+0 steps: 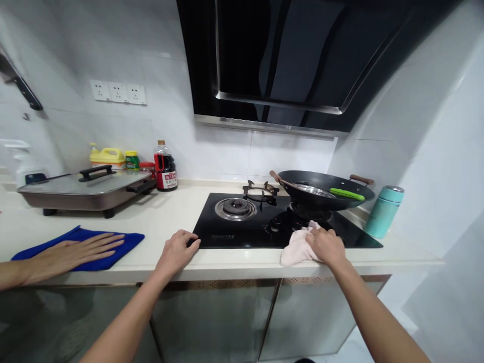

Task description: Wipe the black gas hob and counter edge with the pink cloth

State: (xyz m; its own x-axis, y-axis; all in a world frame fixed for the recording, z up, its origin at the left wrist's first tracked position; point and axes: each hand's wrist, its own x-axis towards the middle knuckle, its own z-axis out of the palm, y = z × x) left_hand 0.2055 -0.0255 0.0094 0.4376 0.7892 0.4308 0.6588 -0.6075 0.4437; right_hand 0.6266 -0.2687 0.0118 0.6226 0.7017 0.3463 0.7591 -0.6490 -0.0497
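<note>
My right hand point(325, 245) is closed over a pale pink cloth point(297, 249), pressed against the front right part of the black glass gas stove point(242, 237), near its knobs point(275, 224). Part of the cloth hangs over onto the white counter. My left hand point(178, 252) rests at the stove's front left corner with nothing held, its fingers loosely bent and the thumb apart. On the right burner sits a black wok point(313, 177) with a metal-bowled utensil and a green-handled item point(347, 194) inside. The left burner point(236, 207) is bare; its pan support point(260, 192) stands behind it.
At left, a co-worker's hand point(83, 252) lies flat on a blue cloth point(128, 244). Behind it stands a lidded electric pan point(75, 194). A soy sauce bottle point(166, 169) is by the wall. A teal flask point(383, 214) stands at right; a range hood point(272, 65) overhangs the stove.
</note>
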